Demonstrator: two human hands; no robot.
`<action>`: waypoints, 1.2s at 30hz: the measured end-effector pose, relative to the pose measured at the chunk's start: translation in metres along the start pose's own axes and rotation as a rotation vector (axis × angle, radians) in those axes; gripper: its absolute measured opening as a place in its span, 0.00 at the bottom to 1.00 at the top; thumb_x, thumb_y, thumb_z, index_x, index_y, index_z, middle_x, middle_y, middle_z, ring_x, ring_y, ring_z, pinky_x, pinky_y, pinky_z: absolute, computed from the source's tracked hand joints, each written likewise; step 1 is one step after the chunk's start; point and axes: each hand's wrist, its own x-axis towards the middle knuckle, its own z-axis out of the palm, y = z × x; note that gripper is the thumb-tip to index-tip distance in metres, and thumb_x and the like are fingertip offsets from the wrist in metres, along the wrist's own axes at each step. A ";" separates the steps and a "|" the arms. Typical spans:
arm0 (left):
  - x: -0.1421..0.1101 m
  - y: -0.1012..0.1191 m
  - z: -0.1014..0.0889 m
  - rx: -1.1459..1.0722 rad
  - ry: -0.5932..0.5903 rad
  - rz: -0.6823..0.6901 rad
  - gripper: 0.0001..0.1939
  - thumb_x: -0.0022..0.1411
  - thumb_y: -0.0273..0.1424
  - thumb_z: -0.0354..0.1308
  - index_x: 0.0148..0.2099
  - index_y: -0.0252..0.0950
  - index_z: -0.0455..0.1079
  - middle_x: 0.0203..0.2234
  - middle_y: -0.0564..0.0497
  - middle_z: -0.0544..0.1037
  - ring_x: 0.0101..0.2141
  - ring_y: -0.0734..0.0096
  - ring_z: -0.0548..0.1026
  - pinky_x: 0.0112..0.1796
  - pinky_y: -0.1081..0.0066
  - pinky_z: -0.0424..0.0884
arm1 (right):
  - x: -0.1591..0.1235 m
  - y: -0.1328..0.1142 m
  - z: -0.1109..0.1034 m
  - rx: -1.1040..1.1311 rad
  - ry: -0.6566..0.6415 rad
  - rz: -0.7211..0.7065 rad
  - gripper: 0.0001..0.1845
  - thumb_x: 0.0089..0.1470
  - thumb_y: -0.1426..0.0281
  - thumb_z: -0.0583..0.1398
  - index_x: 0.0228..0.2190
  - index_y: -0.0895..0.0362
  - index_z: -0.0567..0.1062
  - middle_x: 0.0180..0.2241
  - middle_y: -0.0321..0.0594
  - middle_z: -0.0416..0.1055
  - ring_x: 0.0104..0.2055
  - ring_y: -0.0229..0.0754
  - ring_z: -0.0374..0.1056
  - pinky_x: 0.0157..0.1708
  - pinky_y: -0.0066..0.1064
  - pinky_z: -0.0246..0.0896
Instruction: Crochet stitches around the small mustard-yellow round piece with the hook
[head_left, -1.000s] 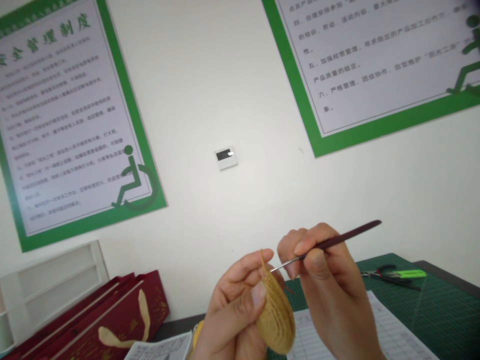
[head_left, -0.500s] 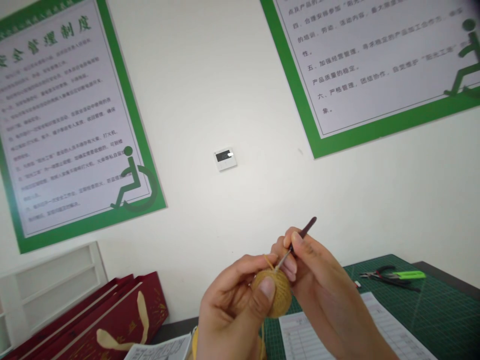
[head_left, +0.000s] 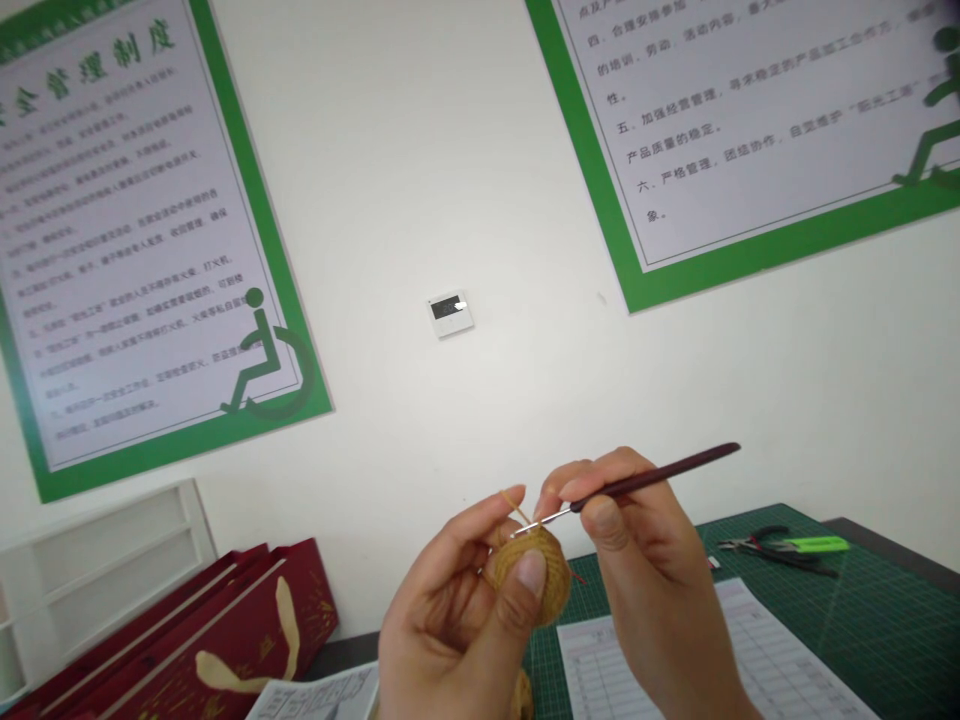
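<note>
My left hand (head_left: 469,610) is closed on a small mustard-yellow crocheted piece (head_left: 553,590), its thumb pressed on the near side. A strand of yellow yarn (head_left: 519,508) runs from the raised left index finger down to the top of the piece. Between thumb and fingers, my right hand (head_left: 645,550) grips a crochet hook (head_left: 660,480) with a dark handle. Its thin metal tip lies at the piece's upper edge beside the strand. A short bit of red thread (head_left: 577,577) sticks out at the right of the piece. More yellow yarn (head_left: 523,695) shows below the left hand.
A green cutting mat (head_left: 840,610) covers the table, with a printed sheet (head_left: 600,665) and pliers (head_left: 776,543) with dark and bright green handles on it. Dark red gift bags (head_left: 247,620) and papers (head_left: 322,695) are at left. Green-framed posters (head_left: 319,395) and a thermostat (head_left: 450,314) are on the wall.
The crochet hook has swung from steep to nearly level, its handle now pointing right. My right hand has turned with it, and the left hand with the piece has shifted slightly left.
</note>
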 end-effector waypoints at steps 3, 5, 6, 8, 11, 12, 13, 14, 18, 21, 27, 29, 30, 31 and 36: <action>-0.001 0.001 0.002 0.005 0.032 0.011 0.18 0.39 0.31 0.80 0.37 0.40 0.85 0.25 0.50 0.82 0.28 0.73 0.76 0.30 0.79 0.73 | 0.002 -0.001 -0.002 0.018 0.017 0.000 0.08 0.66 0.63 0.57 0.36 0.51 0.73 0.32 0.32 0.76 0.36 0.32 0.73 0.40 0.24 0.68; -0.001 0.001 0.002 0.000 0.042 -0.008 0.18 0.38 0.31 0.80 0.37 0.39 0.85 0.26 0.49 0.82 0.29 0.72 0.77 0.30 0.79 0.73 | 0.004 -0.001 -0.003 0.028 0.010 -0.004 0.08 0.66 0.62 0.57 0.36 0.51 0.73 0.31 0.32 0.76 0.36 0.33 0.73 0.39 0.25 0.69; -0.001 0.001 0.002 -0.006 0.046 -0.019 0.18 0.38 0.31 0.80 0.37 0.39 0.85 0.26 0.49 0.82 0.29 0.72 0.77 0.31 0.79 0.73 | 0.005 -0.002 -0.004 0.029 0.002 -0.008 0.08 0.66 0.62 0.58 0.36 0.51 0.73 0.31 0.32 0.76 0.36 0.33 0.74 0.39 0.25 0.69; -0.001 0.002 0.002 -0.022 0.049 -0.041 0.19 0.38 0.31 0.80 0.37 0.38 0.85 0.25 0.48 0.82 0.28 0.72 0.77 0.30 0.79 0.73 | 0.006 -0.003 -0.005 0.024 -0.016 -0.026 0.08 0.66 0.62 0.57 0.36 0.51 0.73 0.31 0.33 0.76 0.35 0.33 0.74 0.39 0.26 0.70; -0.001 0.003 0.002 -0.037 0.059 -0.051 0.19 0.37 0.31 0.80 0.36 0.37 0.85 0.26 0.47 0.82 0.28 0.72 0.77 0.31 0.79 0.73 | 0.007 -0.006 -0.006 -0.012 -0.052 -0.086 0.06 0.67 0.64 0.57 0.37 0.52 0.73 0.32 0.34 0.76 0.35 0.35 0.75 0.38 0.28 0.71; -0.001 0.003 0.002 -0.038 0.062 -0.052 0.19 0.37 0.31 0.80 0.36 0.37 0.85 0.26 0.47 0.82 0.29 0.71 0.78 0.31 0.79 0.73 | 0.007 -0.008 -0.007 -0.030 -0.062 -0.107 0.06 0.67 0.66 0.57 0.38 0.52 0.73 0.32 0.34 0.76 0.35 0.35 0.75 0.38 0.29 0.71; -0.001 0.003 0.002 -0.037 0.063 -0.052 0.19 0.37 0.31 0.80 0.36 0.37 0.85 0.26 0.47 0.82 0.29 0.71 0.78 0.31 0.79 0.73 | 0.006 -0.009 -0.007 -0.050 -0.069 -0.130 0.06 0.67 0.67 0.56 0.38 0.52 0.73 0.32 0.34 0.76 0.35 0.36 0.75 0.38 0.30 0.71; -0.001 0.003 0.002 -0.035 0.063 -0.051 0.19 0.37 0.31 0.80 0.37 0.37 0.85 0.26 0.47 0.82 0.29 0.71 0.78 0.31 0.79 0.73 | 0.006 -0.010 -0.007 -0.072 -0.073 -0.153 0.05 0.67 0.68 0.56 0.38 0.52 0.73 0.32 0.35 0.76 0.36 0.36 0.75 0.38 0.31 0.71; -0.002 0.002 0.003 -0.029 0.061 -0.034 0.19 0.37 0.31 0.80 0.37 0.38 0.85 0.25 0.48 0.82 0.28 0.72 0.77 0.31 0.79 0.73 | 0.006 -0.011 -0.009 -0.158 -0.099 -0.299 0.06 0.65 0.73 0.56 0.40 0.54 0.74 0.33 0.38 0.76 0.38 0.41 0.74 0.37 0.36 0.70; -0.003 0.002 0.003 -0.028 0.070 -0.032 0.19 0.37 0.32 0.80 0.36 0.39 0.85 0.25 0.48 0.82 0.29 0.71 0.77 0.32 0.79 0.74 | 0.008 -0.012 -0.011 -0.221 -0.142 -0.423 0.08 0.64 0.75 0.57 0.42 0.55 0.75 0.33 0.40 0.77 0.36 0.43 0.74 0.36 0.40 0.70; -0.004 0.005 0.002 -0.030 0.070 -0.089 0.21 0.36 0.31 0.81 0.37 0.40 0.85 0.26 0.47 0.83 0.30 0.71 0.78 0.32 0.80 0.74 | 0.006 -0.015 -0.010 -0.506 -0.190 -0.686 0.08 0.64 0.77 0.57 0.43 0.57 0.74 0.35 0.42 0.77 0.34 0.41 0.72 0.34 0.40 0.70; -0.004 0.007 0.002 -0.041 0.057 -0.115 0.21 0.36 0.31 0.81 0.37 0.40 0.85 0.26 0.47 0.83 0.29 0.71 0.78 0.31 0.80 0.73 | 0.002 -0.012 -0.009 -0.558 -0.139 -0.743 0.11 0.62 0.80 0.56 0.43 0.59 0.74 0.37 0.44 0.76 0.35 0.40 0.71 0.34 0.39 0.70; -0.004 0.007 0.003 -0.052 0.049 -0.125 0.21 0.35 0.31 0.81 0.37 0.40 0.85 0.26 0.47 0.83 0.29 0.72 0.78 0.31 0.81 0.73 | 0.001 -0.010 -0.008 -0.557 -0.116 -0.762 0.12 0.61 0.82 0.56 0.43 0.59 0.74 0.38 0.44 0.76 0.35 0.40 0.71 0.34 0.39 0.70; -0.004 0.008 0.004 -0.065 0.040 -0.133 0.22 0.35 0.30 0.81 0.37 0.40 0.85 0.26 0.48 0.83 0.29 0.71 0.78 0.31 0.81 0.74 | -0.001 -0.008 -0.008 -0.544 -0.105 -0.785 0.12 0.61 0.82 0.56 0.44 0.60 0.74 0.38 0.44 0.76 0.36 0.40 0.71 0.34 0.39 0.70; -0.005 0.009 0.007 -0.108 0.014 -0.146 0.22 0.37 0.29 0.80 0.39 0.40 0.86 0.28 0.46 0.84 0.31 0.69 0.80 0.33 0.79 0.75 | -0.003 0.005 -0.011 -0.368 -0.103 -0.529 0.13 0.59 0.76 0.60 0.44 0.51 0.75 0.36 0.38 0.73 0.36 0.42 0.70 0.35 0.39 0.69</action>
